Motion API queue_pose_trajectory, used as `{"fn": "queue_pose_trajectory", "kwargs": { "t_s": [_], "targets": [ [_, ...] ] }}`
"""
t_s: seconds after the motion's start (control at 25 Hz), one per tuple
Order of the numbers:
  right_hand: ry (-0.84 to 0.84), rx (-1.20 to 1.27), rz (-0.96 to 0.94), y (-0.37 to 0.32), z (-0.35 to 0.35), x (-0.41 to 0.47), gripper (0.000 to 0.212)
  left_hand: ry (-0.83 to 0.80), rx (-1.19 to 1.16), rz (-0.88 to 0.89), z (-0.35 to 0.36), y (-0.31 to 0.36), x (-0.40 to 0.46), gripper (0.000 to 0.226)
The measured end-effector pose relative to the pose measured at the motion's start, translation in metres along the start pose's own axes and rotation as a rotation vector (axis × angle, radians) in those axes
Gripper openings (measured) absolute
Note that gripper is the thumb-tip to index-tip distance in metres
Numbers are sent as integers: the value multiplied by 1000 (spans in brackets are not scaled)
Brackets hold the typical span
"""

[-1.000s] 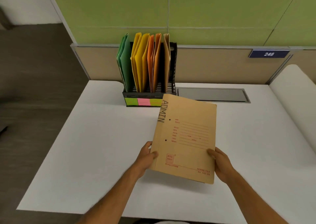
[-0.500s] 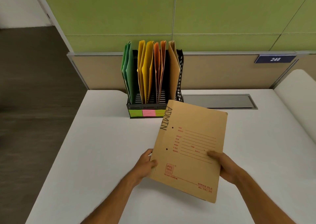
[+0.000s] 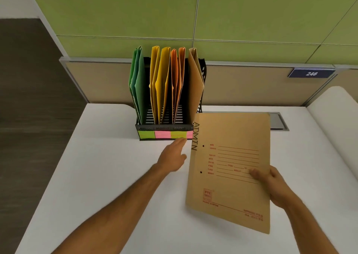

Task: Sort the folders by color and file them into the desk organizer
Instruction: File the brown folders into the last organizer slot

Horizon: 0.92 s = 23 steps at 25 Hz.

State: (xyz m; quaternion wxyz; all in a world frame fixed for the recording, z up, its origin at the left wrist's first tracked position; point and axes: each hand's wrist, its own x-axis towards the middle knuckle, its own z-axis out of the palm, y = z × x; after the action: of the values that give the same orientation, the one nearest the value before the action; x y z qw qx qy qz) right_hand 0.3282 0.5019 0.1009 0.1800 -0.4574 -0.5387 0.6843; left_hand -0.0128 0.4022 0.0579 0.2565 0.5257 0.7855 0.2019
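Observation:
A brown "ADMIN" folder (image 3: 230,168) is lifted above the white desk (image 3: 108,176), tilted, and my right hand (image 3: 268,184) grips its right edge with the thumb on the front. My left hand (image 3: 172,157) is off the folder, fingers straight, stretched toward the front of the black desk organizer (image 3: 164,127), its fingertips just short of the coloured sticky labels (image 3: 164,134). In the organizer stand green folders (image 3: 136,85) at the left, yellow folders (image 3: 159,83), orange folders (image 3: 177,83) and one brown folder (image 3: 194,85) at the right.
A grey cable hatch (image 3: 279,122) lies in the desk behind the held folder. A beige and green partition (image 3: 232,40) closes off the back, with a blue "246" plate (image 3: 311,73). Another white desk section (image 3: 339,122) rises at the right. Dark floor lies left.
My left hand has let go of the folder's left edge and reached forward toward the organizer's front. The folder, now held by my right hand alone, has shifted right.

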Motion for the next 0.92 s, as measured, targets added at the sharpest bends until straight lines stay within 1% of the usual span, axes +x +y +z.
{"fn": "queue_pose_trajectory", "kwargs": {
  "t_s": [0.08, 0.16, 0.24, 0.32, 0.4, 0.48, 0.6, 0.68, 0.8, 0.92],
  "targets": [
    [26, -51, -30, -19, -17, -4, 39, 21, 96, 48, -7, 8, 24, 72],
    [51, -91, -55, -38, -37, -6, 41, 11, 196, 48, -10, 11, 45, 77],
    [97, -110, -104, -54, -50, -3, 31, -5, 280, 42, -10, 10, 61, 83],
    [177, -104, -197, -70, -51, 6, 24, -38, 346, 25, -8, 7, 72, 88],
    [247, -86, -308, -87, -37, 21, 21, -65, 411, 5, -4, 2, 77, 91],
    [302, -66, -403, -104, -15, 40, 20, -59, 466, 4, 1, -3, 79, 93],
    [374, -29, -550, -133, 22, 67, 24, -71, 500, 9, 1, -7, 82, 95],
    [423, 1, -624, -151, 48, 86, 22, -92, 511, 16, -2, -9, 84, 95],
    [515, 37, -661, -164, 86, 125, 10, -102, 497, 22, -5, -10, 84, 93],
    [556, 5, -660, -164, 122, 165, 7, -80, 488, 27, -3, -9, 83, 92]
  ]
}}
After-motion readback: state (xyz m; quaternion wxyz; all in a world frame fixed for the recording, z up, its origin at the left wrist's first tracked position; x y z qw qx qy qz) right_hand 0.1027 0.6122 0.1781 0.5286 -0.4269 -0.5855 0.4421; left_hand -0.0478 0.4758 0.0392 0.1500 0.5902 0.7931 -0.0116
